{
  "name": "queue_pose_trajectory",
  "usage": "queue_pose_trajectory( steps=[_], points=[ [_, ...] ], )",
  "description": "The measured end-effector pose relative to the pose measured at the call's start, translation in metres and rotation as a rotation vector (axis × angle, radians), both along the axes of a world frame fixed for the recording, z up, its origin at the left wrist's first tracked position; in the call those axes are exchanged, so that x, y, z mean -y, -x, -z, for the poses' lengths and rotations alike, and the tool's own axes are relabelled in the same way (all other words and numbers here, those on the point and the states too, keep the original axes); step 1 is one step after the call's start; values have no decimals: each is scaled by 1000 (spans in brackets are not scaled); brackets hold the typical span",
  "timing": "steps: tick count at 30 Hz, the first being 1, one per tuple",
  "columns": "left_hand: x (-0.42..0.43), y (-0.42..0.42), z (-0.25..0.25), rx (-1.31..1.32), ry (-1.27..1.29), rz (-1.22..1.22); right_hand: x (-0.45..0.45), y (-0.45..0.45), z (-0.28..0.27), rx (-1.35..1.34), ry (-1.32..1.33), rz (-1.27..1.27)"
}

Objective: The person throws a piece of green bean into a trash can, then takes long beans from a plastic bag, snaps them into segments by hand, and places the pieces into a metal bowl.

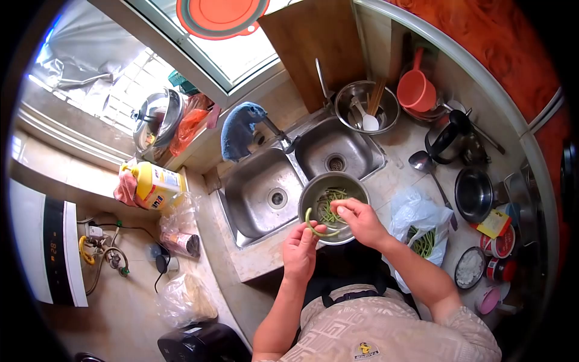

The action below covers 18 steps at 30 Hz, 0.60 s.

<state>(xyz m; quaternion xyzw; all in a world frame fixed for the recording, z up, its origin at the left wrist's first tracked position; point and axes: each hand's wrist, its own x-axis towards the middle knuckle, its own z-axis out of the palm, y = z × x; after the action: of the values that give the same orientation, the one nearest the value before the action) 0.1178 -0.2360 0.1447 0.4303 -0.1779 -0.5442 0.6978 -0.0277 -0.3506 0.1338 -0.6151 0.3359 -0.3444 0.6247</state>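
A long curved green bean (309,222) is pinched between the thumb and fingers of my left hand (298,248), at the near left rim of a metal bowl (357,186). My right hand (363,224) is over the right side of this bowl with thumb and forefinger pressed together; whatever they hold, if anything, is hidden. Short green bean pieces (333,196) lie in the bowl, which stands at the front edge of the sink. To the right of my right arm, a pale plastic bag (412,208) holds more long green beans (424,242).
Behind the bowl is a double steel sink (256,199) with a faucet (280,134). A metal basin (386,111) with utensils stands at its far right corner. A ladle (425,161), a black pan (474,194) and a bowl of white grains (469,268) are further right.
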Motion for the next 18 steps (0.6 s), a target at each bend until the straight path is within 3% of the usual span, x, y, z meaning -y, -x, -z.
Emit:
queue_pose_trajectory(
  steps=[1,2,7,12,18],
  points=[
    [0,2,3,45,-12,-9,-3,4,-4,140,-235,-100],
    [2,5,7,87,-21,-13,-8,6,-3,160,-271,-155],
    [12,5,12,227,65,11,-29,-8,-22,-54,182,-118],
    [7,-48,2,-260,-117,283,-43,-37,-14,-233,466,-94],
    [6,-91,14,-156,-165,303,-54,-61,-17,-434,698,-42]
  ],
)
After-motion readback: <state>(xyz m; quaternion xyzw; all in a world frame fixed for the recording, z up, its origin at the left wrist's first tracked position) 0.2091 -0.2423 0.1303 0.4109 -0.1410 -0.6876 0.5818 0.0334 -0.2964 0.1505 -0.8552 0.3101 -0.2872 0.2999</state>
